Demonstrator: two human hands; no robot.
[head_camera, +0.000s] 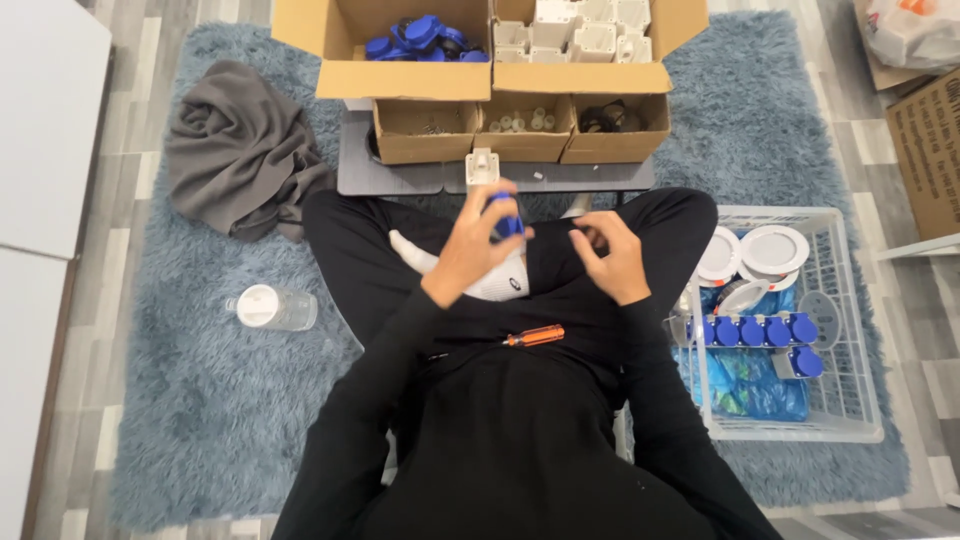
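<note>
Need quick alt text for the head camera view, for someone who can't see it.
Seen from above, a person in black sits cross-legged on a blue rug, the left hand holding a blue part and the right hand empty beside it. An orange-handled screwdriver lies in the lap; cardboard boxes of parts sit ahead, a white basket to the right.

grey cloth (240, 150), bottle (272, 307), white basket (850, 400), orange screwdriver (535, 337).
</note>
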